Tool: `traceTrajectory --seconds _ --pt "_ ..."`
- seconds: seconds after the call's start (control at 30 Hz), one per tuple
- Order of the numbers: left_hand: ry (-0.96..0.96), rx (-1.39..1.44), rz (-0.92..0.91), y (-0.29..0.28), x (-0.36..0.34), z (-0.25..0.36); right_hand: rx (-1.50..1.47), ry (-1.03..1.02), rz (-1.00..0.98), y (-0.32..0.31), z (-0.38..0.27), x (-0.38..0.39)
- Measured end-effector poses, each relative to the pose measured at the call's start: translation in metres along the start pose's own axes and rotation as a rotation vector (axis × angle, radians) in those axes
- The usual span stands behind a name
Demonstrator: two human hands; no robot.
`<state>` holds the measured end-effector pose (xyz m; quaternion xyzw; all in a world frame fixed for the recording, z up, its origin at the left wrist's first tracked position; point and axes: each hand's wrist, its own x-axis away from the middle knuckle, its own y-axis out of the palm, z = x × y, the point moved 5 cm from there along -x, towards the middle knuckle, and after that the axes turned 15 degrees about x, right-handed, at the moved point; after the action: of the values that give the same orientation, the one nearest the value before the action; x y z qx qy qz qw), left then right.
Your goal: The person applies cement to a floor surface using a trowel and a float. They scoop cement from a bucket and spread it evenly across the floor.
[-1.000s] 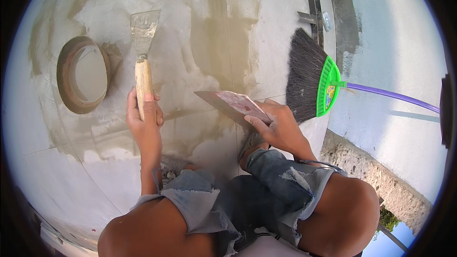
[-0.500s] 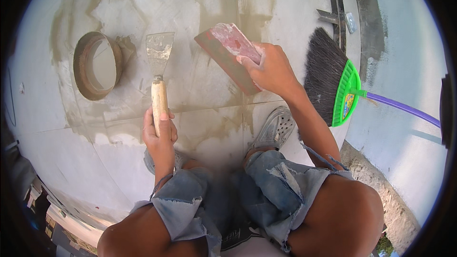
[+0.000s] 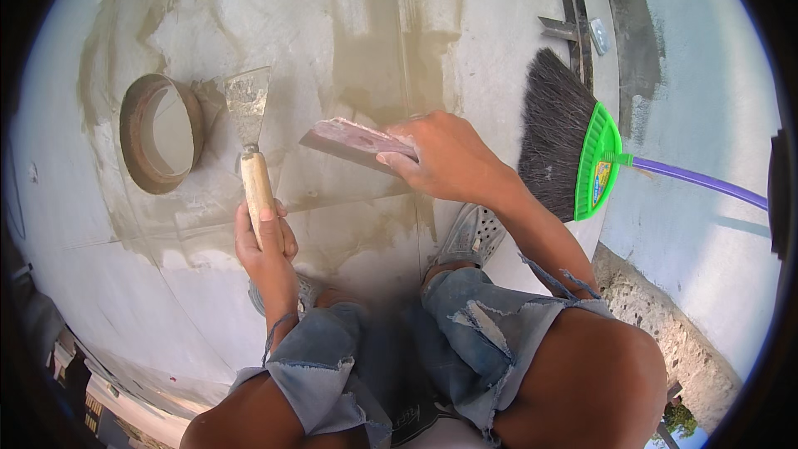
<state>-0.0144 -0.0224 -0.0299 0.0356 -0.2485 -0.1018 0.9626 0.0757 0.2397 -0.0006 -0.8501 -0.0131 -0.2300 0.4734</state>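
My left hand [image 3: 268,245] is wrapped round the pale wooden handle of a putty knife [image 3: 247,104], its dirty metal blade pointing up and away from me. My right hand [image 3: 436,155] grips a pinkish, dusty float [image 3: 353,137], held tilted above the smeared floor to the right of the blade. Grey-brown film covers much of the large floor tiles [image 3: 66,199]. Left of the putty knife stands a rusty round container [image 3: 135,133] with a grey mix inside. My feet, in grey clogs [image 3: 470,237], are planted beneath my arms.
A broom [image 3: 553,141] with black bristles, green head and purple handle lies at the right. Beyond it are a dark metal piece [image 3: 573,0] with crossbars, a small pale object [image 3: 598,36] and a light blue surface [image 3: 706,100] bordered by rough concrete [image 3: 657,316].
My right hand first swung forward from near my knee with the float, then came slightly left and down, tilting it more edge-on. My left hand still holds the putty knife.
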Motion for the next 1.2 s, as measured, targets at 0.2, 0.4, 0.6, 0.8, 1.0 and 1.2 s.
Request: traceTrajectory --seconds 0.2,0.4,0.6,0.8,1.0,1.2 --pt "-0.077 0.012 -0.105 -0.014 -0.001 -0.006 0.133 0.169 -0.010 -0.012 0.008 -0.020" --pt "-0.071 0.008 -0.116 -0.003 0.005 -0.001 0.100 0.212 0.203 -0.081 0.036 -0.061" --pt "-0.049 0.011 -0.082 -0.017 0.010 -0.001 -0.321 0.309 0.511 -0.088 0.088 0.003" --pt "-0.090 -0.018 -0.103 -0.023 0.009 -0.005 -0.525 0.563 0.655 -0.032 0.156 0.084" --pt "-0.118 -0.034 -0.131 -0.006 0.007 0.002 -0.585 0.539 0.770 0.011 0.146 0.069" --pt "-0.108 -0.014 -0.166 -0.002 0.010 -0.006 -0.570 0.489 0.718 -0.007 0.128 0.041"
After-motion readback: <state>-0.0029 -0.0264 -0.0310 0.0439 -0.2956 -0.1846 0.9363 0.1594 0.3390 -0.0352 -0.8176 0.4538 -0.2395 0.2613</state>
